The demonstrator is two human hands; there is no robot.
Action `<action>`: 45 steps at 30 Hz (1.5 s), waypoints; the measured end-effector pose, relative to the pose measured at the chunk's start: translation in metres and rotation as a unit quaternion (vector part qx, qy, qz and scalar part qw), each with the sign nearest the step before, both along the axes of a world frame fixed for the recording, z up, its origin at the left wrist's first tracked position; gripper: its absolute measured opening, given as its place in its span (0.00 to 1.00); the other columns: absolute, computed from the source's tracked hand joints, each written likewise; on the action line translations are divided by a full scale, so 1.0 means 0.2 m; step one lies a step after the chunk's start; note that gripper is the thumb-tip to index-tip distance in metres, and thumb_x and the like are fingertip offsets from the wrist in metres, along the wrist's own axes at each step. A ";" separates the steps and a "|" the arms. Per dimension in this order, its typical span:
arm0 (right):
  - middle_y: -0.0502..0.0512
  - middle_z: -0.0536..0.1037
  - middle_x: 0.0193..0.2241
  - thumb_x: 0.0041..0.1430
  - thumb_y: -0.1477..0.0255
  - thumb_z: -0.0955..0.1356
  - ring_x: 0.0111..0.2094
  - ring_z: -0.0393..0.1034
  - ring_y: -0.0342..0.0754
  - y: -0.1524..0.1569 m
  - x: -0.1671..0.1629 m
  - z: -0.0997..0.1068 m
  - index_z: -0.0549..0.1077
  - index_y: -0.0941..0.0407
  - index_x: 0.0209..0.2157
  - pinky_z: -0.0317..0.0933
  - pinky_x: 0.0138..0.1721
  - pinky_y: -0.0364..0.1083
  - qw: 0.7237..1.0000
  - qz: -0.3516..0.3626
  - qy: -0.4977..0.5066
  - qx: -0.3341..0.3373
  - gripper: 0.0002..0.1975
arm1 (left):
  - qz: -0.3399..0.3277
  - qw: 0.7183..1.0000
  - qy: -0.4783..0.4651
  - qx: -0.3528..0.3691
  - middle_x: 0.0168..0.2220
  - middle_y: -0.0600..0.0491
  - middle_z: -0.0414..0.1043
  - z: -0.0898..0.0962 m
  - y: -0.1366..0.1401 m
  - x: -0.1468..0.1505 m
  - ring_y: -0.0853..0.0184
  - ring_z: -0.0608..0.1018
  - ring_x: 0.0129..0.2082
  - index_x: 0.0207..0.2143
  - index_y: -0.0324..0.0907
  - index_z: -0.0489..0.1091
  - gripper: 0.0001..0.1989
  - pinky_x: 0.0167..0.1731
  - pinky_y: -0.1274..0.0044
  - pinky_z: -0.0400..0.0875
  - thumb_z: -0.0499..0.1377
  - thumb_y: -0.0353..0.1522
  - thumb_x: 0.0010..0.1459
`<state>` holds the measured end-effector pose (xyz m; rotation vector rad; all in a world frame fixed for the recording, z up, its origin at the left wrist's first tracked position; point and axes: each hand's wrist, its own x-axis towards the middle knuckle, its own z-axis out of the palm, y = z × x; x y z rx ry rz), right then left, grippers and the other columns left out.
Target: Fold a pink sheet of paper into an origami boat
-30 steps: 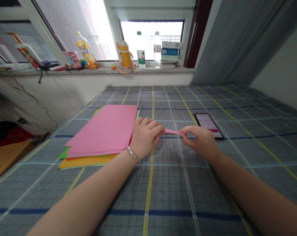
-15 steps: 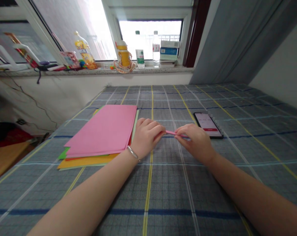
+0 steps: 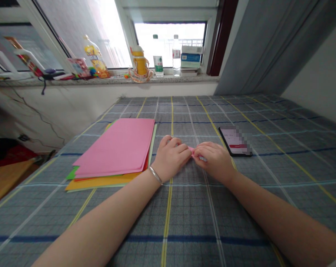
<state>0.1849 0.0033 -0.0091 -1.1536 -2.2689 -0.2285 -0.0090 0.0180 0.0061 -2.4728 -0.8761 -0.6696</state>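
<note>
The pink paper strip (image 3: pixel 191 150) is pinched between 2 hands near the middle of the view, and only a short bit of it shows. That bit runs crosswise from hand to hand, its long axis roughly from 10 to 4 o'clock, taking 12 as the window side; where its ends lie is hidden by the fingers. The left hand (image 3: pixel 172 155) grips it from 9 o'clock with fingers drawn narrow and knuckles up. The right hand (image 3: pixel 213 161) grips it from 3 o'clock, thumb and forefinger closed on it, a small gap curling below. The fingertips of the 2 hands are nearly touching.

At 9 o'clock from the strip lies a fanned paper stack (image 3: pixel 119 146), pink on top, with orange, green and red edges jutting out below. Its right edge is just beside the left hand, and the forearm with the bracelet (image 3: pixel 156 175) passes its near corner, so room is tight on that side. At 3 o'clock, a strip of plaid cloth (image 3: pixel 194 222) separates the right hand from the phone (image 3: pixel 231 142). Wider cloth spreads toward 12 o'clock, reaching an edge below the windowsill (image 3: pixel 115 80), and between the forearms toward 6.
</note>
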 end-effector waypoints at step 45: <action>0.57 0.77 0.37 0.51 0.68 0.68 0.40 0.73 0.51 0.06 -0.01 -0.10 0.65 0.54 0.25 0.64 0.47 0.54 0.884 -0.002 0.428 -0.187 0.08 | -0.068 0.631 -0.501 -0.589 0.51 0.45 0.69 -0.11 0.01 0.13 0.65 0.75 0.41 0.57 0.43 0.61 0.24 0.39 0.74 0.71 0.58 0.31 0.56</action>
